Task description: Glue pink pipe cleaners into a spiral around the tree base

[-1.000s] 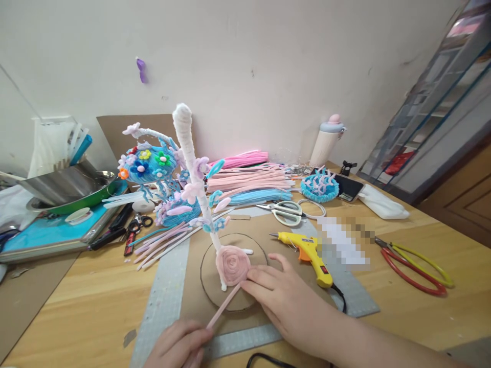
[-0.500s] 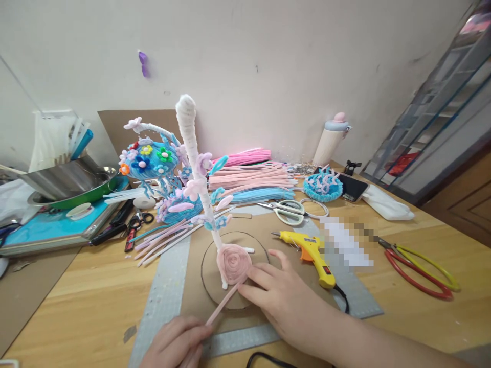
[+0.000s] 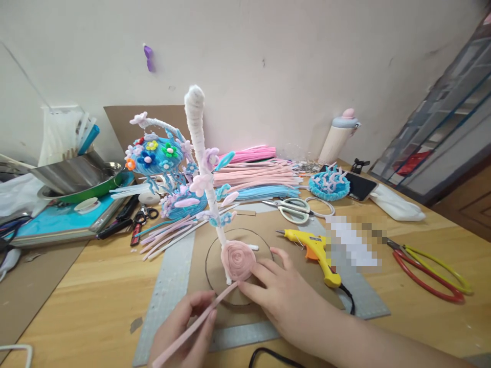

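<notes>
Gripped a pale pink fuzzy strip (image 3: 225, 294) between the thumb and fingers of the left hand (image 3: 180, 322), with the near end slanting down across that hand toward the lower edge of the view. Led the far end up to the lower edge of a pink coil (image 3: 238, 260), wound in a spiral. Set the right hand (image 3: 291, 304) at the coil's lower right side, thumb by the meeting point of strip and coil, one finger raised apart from the rest. Touched the coil with the nearest fingertips, but could not tell a true pinch from mere steadying. Had the coil at the foot of a white wrapped stem (image 3: 196, 128), within a dark circle (image 3: 240, 228) on a brown cardboard sheet (image 3: 264, 221); could not tell about any join between coil and stem. Saw lilac, pink and blue flowers (image 3: 201, 184) along the tilted stem. Saw also a grey cutting mat (image 3: 245, 335) under the cardboard, a yellow glue gun (image 3: 318, 250) just beyond the right hand, and pale-handled scissors (image 3: 293, 210) farther back. Found pink strips (image 3: 257, 176) and blue strips (image 3: 268, 192) bundled behind the stem, and a red-and-yellow-handled tool (image 3: 429, 271) well off to the right.
</notes>
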Tool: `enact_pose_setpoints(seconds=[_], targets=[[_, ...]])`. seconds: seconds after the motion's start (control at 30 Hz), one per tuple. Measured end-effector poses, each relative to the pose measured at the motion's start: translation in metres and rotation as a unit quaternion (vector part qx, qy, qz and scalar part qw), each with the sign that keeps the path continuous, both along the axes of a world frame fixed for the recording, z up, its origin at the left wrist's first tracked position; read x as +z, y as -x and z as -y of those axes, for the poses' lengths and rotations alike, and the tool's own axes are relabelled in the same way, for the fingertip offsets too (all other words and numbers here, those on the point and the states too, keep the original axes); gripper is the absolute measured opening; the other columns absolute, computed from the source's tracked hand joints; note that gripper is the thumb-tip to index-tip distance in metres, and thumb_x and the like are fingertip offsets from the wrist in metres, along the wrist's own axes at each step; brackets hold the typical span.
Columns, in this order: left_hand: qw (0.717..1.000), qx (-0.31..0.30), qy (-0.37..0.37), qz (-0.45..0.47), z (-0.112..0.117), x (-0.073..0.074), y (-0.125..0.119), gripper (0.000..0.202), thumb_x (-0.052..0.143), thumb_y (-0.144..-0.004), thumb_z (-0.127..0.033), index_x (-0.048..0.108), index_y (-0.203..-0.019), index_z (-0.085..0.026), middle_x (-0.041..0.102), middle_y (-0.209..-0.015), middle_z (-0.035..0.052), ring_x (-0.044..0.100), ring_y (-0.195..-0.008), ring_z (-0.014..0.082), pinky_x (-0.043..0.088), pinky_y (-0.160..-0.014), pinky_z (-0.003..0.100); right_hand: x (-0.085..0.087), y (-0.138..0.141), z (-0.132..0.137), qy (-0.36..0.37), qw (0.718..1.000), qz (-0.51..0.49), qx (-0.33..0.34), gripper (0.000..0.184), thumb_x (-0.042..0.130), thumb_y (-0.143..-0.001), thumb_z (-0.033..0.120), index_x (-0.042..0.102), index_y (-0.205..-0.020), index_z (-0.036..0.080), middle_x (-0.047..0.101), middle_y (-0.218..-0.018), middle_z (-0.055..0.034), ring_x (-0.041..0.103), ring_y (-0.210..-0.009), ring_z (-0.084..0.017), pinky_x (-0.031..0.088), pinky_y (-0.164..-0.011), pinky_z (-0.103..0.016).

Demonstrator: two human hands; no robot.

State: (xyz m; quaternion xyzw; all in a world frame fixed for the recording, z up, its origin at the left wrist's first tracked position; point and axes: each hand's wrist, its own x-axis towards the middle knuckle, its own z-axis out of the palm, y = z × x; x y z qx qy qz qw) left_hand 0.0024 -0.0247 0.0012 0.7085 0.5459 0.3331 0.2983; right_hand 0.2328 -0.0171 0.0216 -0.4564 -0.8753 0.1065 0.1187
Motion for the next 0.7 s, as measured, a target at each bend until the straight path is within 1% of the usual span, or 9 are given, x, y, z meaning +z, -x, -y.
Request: enact_pose_setpoints(seconds=[0.07, 0.1, 0.17, 0.33, 0.5, 0.6, 0.7], targets=[[0.998, 0.047, 0.047, 0.007, -0.002, -0.002, -0.009, 0.024, 0.058, -0.082, -0.045, 0.064, -0.088, -0.023, 0.07, -0.075, -0.0011, 0.066, -0.069, 0.0166, 0.053, -0.06, 0.021, -0.001, 0.001, 0.0, -0.003, 1.0, 0.006, -0.001, 0.047, 0.043, -0.084, 0.007, 0.049, -0.125, 0.03, 0.052, -0.131, -0.0064, 0.043, -0.118, -0.025, 0.013, -0.103, -0.055], [0.996, 0.058, 0.064, 0.006, -0.003, -0.003, -0.013, 0.024, 0.056, -0.082, -0.046, 0.063, -0.085, -0.023, 0.069, -0.072, -0.0015, 0.065, -0.067, 0.0167, 0.052, -0.059, 0.022, -0.001, 0.001, 0.001, -0.002, 1.0, 0.009, -0.001, 0.046, 0.043, -0.084, 0.008, 0.049, -0.124, 0.03, 0.052, -0.131, -0.0065, 0.044, -0.118, -0.025, 0.013, -0.103, -0.056], [0.995, 0.06, 0.077, 0.0, -0.004, -0.003, -0.018, 0.024, 0.054, -0.083, -0.046, 0.062, -0.079, -0.024, 0.067, -0.068, -0.0021, 0.063, -0.064, 0.0165, 0.05, -0.058, 0.023, 0.0, 0.001, 0.001, -0.001, 1.0, 0.011, 0.002, 0.045, 0.044, -0.085, 0.009, 0.049, -0.124, 0.03, 0.053, -0.13, -0.0065, 0.045, -0.117, -0.025, 0.012, -0.104, -0.055], [0.997, 0.035, 0.062, -0.028, -0.002, 0.001, -0.023, 0.021, 0.05, -0.086, -0.041, 0.06, -0.077, -0.025, 0.066, -0.07, -0.0025, 0.062, -0.066, 0.0159, 0.047, -0.06, 0.023, 0.005, -0.001, 0.002, 0.003, 1.0, -0.001, 0.004, 0.052, 0.042, -0.085, 0.007, 0.044, -0.13, 0.033, 0.051, -0.132, -0.0043, 0.045, -0.118, -0.022, 0.011, -0.105, -0.051], [0.997, 0.026, 0.056, -0.05, -0.002, 0.003, -0.023, 0.02, 0.048, -0.088, -0.037, 0.059, -0.077, -0.025, 0.064, -0.069, -0.0038, 0.061, -0.064, 0.0147, 0.046, -0.06, 0.023, 0.002, -0.001, 0.001, 0.002, 1.0, 0.004, 0.01, 0.048, 0.042, -0.085, 0.008, 0.046, -0.128, 0.03, 0.053, -0.132, -0.0049, 0.044, -0.118, -0.023, 0.01, -0.104, -0.052], [0.997, 0.02, 0.034, -0.066, -0.005, 0.003, -0.023, 0.017, 0.048, -0.088, -0.034, 0.058, -0.077, -0.025, 0.064, -0.068, -0.004, 0.061, -0.063, 0.0143, 0.047, -0.06, 0.023, -0.001, 0.001, 0.001, -0.011, 1.0, 0.013, 0.007, 0.051, 0.043, -0.084, 0.01, 0.044, -0.131, 0.029, 0.053, -0.131, -0.0067, 0.044, -0.118, -0.025, 0.01, -0.102, -0.054], [0.997, 0.005, -0.006, -0.079, -0.008, 0.002, -0.025, 0.014, 0.049, -0.088, -0.029, 0.058, -0.078, -0.025, 0.065, -0.07, -0.0036, 0.062, -0.064, 0.0138, 0.047, -0.062, 0.022, -0.002, 0.004, 0.001, -0.026, 0.999, 0.023, 0.008, 0.05, 0.043, -0.084, 0.012, 0.044, -0.131, 0.028, 0.05, -0.134, -0.0087, 0.043, -0.118, -0.027, 0.011, -0.102, -0.054]])
